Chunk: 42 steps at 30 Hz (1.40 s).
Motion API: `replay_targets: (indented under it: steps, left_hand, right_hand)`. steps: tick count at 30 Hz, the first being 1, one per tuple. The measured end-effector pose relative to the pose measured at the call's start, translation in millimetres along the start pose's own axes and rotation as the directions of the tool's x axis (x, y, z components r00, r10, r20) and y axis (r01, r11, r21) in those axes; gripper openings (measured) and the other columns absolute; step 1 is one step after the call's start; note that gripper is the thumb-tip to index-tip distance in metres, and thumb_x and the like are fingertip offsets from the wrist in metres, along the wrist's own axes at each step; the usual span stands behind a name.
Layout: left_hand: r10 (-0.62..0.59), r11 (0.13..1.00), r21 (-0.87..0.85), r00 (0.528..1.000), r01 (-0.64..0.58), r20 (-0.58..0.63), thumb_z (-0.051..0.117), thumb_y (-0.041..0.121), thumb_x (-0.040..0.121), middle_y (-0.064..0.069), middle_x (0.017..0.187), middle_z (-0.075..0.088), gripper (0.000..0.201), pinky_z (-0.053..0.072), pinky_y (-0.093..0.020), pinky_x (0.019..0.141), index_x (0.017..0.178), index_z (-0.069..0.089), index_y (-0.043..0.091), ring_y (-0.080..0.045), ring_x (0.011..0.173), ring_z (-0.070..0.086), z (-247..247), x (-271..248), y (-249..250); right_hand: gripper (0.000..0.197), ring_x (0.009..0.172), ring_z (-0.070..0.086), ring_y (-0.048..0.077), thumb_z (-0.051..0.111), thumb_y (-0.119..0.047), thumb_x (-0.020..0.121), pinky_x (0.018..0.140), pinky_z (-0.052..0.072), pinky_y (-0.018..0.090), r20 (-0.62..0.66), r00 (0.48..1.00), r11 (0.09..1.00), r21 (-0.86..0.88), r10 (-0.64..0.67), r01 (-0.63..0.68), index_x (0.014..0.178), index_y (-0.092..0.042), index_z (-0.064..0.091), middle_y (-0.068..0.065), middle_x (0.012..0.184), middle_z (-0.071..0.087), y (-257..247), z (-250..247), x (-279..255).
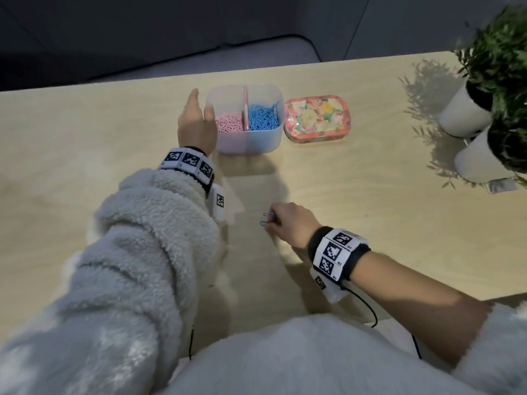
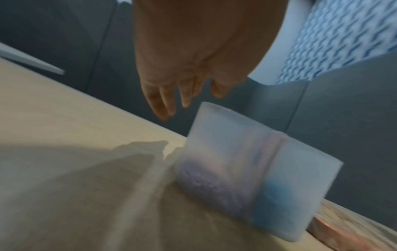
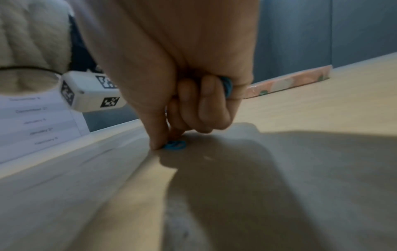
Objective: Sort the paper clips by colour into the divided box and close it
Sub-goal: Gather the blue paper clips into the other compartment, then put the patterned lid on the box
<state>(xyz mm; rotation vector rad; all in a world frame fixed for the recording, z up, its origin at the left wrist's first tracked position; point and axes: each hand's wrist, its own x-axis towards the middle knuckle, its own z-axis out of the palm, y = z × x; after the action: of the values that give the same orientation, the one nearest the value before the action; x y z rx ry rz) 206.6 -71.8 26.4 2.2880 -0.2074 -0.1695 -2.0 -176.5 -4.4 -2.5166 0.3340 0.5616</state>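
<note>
A translucent white divided box (image 1: 248, 142) (image 2: 236, 169) stands on the table, with pink paper clips (image 1: 229, 124) in its left compartment and blue paper clips (image 1: 263, 116) in its right one. My left hand (image 1: 196, 124) (image 2: 184, 84) hovers at the box's left side with fingers straight, holding nothing. Near the front my right hand (image 1: 288, 223) (image 3: 182, 101) holds blue clips (image 3: 227, 86) in its curled fingers. Its thumb and fingertip pinch another blue clip (image 1: 264, 223) (image 3: 175, 145) on the table. The floral lid (image 1: 316, 119) (image 3: 287, 83) lies right of the box.
Two white pots with green plants (image 1: 484, 109) stand at the table's (image 1: 370, 195) right end. A printed sheet of paper (image 3: 32, 122) shows at the left in the right wrist view. Dark cabinet fronts lie behind the table's far edge.
</note>
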Motion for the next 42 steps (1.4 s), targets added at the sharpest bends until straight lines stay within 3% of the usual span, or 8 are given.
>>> replay_targets:
  steps: [4,11,14,24,30,33,38,42]
  left_hand:
    - [-0.023,0.969,-0.234,0.97,0.082,0.244,0.034,0.036,0.086,-0.014,0.119,0.056,0.044,0.046,-0.046,0.099,0.123,0.048,0.015,-0.03,0.111,0.054,2,-3,-23]
    - [-0.022,0.963,-0.258,0.981,0.072,0.19,0.027,0.052,0.084,-0.013,0.125,0.057,0.055,0.05,-0.055,0.092,0.126,0.047,0.022,-0.03,0.113,0.057,4,-40,-36]
    - [-0.019,0.95,-0.307,0.989,0.064,0.148,0.027,0.063,0.082,-0.005,0.123,0.059,0.058,0.051,-0.054,0.09,0.126,0.045,0.03,-0.027,0.112,0.058,7,-63,-38]
    - [0.027,0.946,-0.323,0.989,0.023,0.148,0.028,0.065,0.085,-0.001,0.127,0.058,0.051,0.05,-0.055,0.09,0.127,0.043,0.039,-0.024,0.115,0.057,5,-83,-40]
    - [0.034,0.953,-0.302,0.989,0.01,0.141,0.027,0.06,0.086,-0.004,0.126,0.059,0.054,0.051,-0.053,0.089,0.13,0.043,0.033,-0.024,0.114,0.057,5,-83,-40]
    - [0.019,0.961,-0.277,0.99,0.02,0.14,0.026,0.06,0.088,-0.002,0.125,0.06,0.052,0.051,-0.052,0.09,0.13,0.043,0.033,-0.023,0.113,0.058,6,-86,-41]
    - [0.032,0.963,-0.271,0.994,-0.003,0.104,0.03,0.04,0.095,-0.004,0.13,0.057,0.047,0.043,-0.035,0.1,0.135,0.041,0.019,-0.019,0.118,0.053,7,-94,-41]
    - [0.026,0.956,-0.292,0.994,0.007,0.108,0.03,0.042,0.095,-0.003,0.136,0.052,0.05,0.04,-0.034,0.104,0.138,0.038,0.018,-0.016,0.123,0.049,10,-96,-43]
  right_hand:
    - [0.018,0.091,0.058,0.04,0.047,-0.025,0.092,0.068,0.037,0.037,0.037,0.999,0.999,-0.049,-0.016,0.018,0.084,-0.013,0.037,0.023,0.101,0.062,8,4,-7]
    - [0.027,0.042,0.045,-0.001,0.043,-0.003,0.092,0.044,0.035,0.014,-0.187,0.981,0.828,0.541,-0.049,0.145,0.075,-0.022,0.035,-0.001,0.062,0.049,4,-66,12]
    - [0.021,0.034,0.04,-0.001,0.034,-0.004,0.094,0.033,0.029,0.011,-0.256,0.967,0.749,0.639,-0.006,0.173,0.085,-0.022,0.04,0.002,0.061,0.048,-20,-108,36]
    - [0.038,0.052,0.043,0.013,0.04,-0.027,0.097,0.044,0.038,0.013,-0.237,0.968,0.866,0.498,0.083,0.048,0.062,-0.014,0.047,0.003,0.059,0.045,-40,-105,74]
    - [0.03,0.081,0.065,0.022,0.04,-0.006,0.09,0.081,0.058,0.04,-0.486,0.768,0.606,0.779,0.416,0.165,0.074,-0.02,0.06,0.004,0.084,0.064,22,-126,86]
    - [0.028,0.098,0.061,0.024,0.039,-0.008,0.086,0.095,0.049,0.034,-0.564,0.683,0.784,0.621,0.465,-0.021,0.096,-0.01,0.065,0.014,0.109,0.066,56,-133,98]
    - [0.04,0.129,0.035,0.037,0.043,-0.024,0.094,0.105,0.034,0.05,-0.447,0.863,0.969,0.031,0.234,-0.246,0.129,-0.005,0.04,0.019,0.143,0.036,92,-115,113]
    - [0.05,0.125,0.037,0.038,0.05,-0.042,0.09,0.105,0.03,0.049,-0.452,0.865,0.969,0.0,0.22,-0.247,0.123,-0.005,0.046,0.018,0.137,0.043,98,-98,99]
